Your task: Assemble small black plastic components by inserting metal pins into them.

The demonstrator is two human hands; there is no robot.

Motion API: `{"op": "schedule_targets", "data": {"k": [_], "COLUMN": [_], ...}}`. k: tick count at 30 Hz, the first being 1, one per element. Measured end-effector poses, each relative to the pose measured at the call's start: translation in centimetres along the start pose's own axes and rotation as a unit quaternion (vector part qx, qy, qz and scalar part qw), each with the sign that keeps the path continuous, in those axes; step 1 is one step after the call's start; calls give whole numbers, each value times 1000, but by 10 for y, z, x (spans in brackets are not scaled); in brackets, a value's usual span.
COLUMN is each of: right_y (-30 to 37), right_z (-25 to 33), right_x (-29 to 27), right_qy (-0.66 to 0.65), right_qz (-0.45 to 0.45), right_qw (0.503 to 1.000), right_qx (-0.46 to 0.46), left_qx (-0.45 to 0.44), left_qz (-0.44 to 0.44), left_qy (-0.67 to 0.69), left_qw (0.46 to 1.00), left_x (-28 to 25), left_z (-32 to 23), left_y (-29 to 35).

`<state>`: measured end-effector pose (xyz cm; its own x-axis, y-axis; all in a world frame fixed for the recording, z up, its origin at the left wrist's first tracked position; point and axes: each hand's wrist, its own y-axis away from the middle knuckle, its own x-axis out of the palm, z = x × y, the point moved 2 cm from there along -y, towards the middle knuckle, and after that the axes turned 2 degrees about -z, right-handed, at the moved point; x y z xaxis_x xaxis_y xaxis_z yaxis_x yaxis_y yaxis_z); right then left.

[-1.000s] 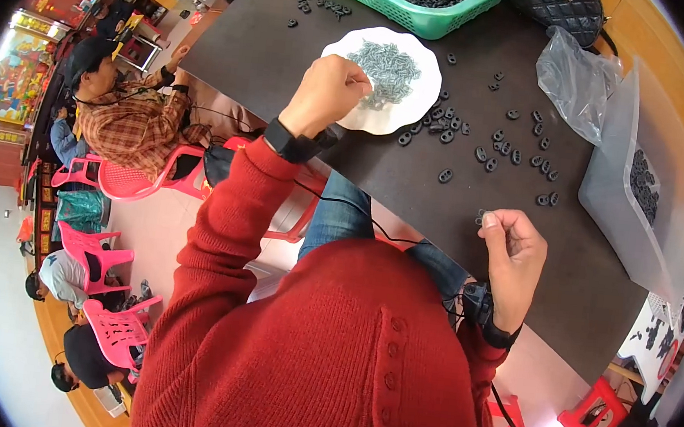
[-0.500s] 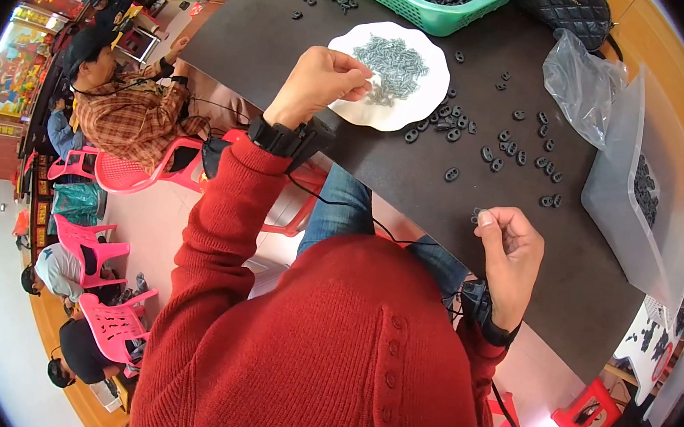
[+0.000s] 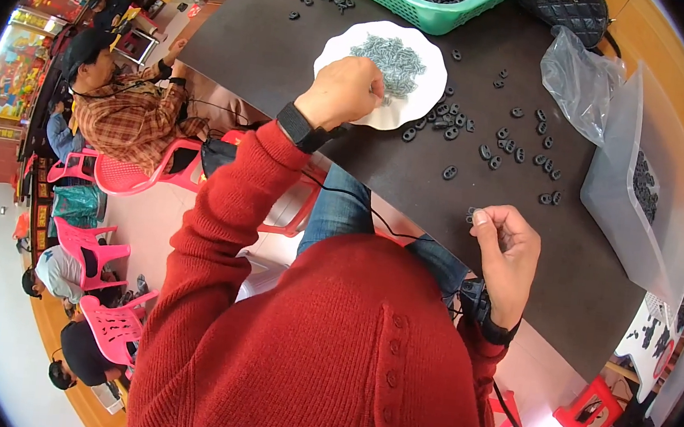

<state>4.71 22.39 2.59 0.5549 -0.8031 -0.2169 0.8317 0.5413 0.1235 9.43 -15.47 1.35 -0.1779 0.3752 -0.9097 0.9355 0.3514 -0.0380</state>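
Note:
My left hand (image 3: 339, 94) is over the near edge of a white, wavy-rimmed plate (image 3: 431, 62). Its fingers are bent together at the side of a pile of small, thin silvery pieces (image 3: 388, 58) that look like springs; the fingertips are mostly hidden. My right hand (image 3: 508, 254) is by the table's near edge, closed, with a small black two-holed piece (image 3: 470, 215) pinched between thumb and forefinger. Between the plate and the right hand lie several loose black oval two-holed pieces (image 3: 450, 173).
A green basket (image 3: 427, 16) of black pieces stands at the far edge of the dark table (image 3: 411, 183). On the right are a translucent bin (image 3: 613, 178), a clear plastic bag (image 3: 581, 84) and a black quilted bag (image 3: 563, 12). Other people sit at left on pink chairs (image 3: 112, 331).
My left hand has moved slightly right and turned over, its fingers now lower against the silvery pile. My right hand keeps its pinch, almost unmoved.

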Motion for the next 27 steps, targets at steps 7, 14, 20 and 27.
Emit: {"op": "schedule_targets", "data": {"k": [7, 14, 20, 27], "right_y": [2, 4, -2, 0], "right_z": [-2, -2, -6, 2], "right_x": [-1, -7, 1, 2], "right_qy": [2, 44, -4, -16], "right_qz": [5, 3, -13, -13], "right_qw": [1000, 999, 1000, 1000], "right_qx": [3, 14, -5, -10], "left_qx": [35, 39, 71, 18], "left_qz": [-34, -29, -113, -101], "left_qy": [-61, -8, -54, -1], "left_qw": [997, 999, 990, 995], "left_x": [17, 17, 7, -15], "left_z": [0, 2, 4, 22], "left_y": [-1, -1, 4, 1]}}
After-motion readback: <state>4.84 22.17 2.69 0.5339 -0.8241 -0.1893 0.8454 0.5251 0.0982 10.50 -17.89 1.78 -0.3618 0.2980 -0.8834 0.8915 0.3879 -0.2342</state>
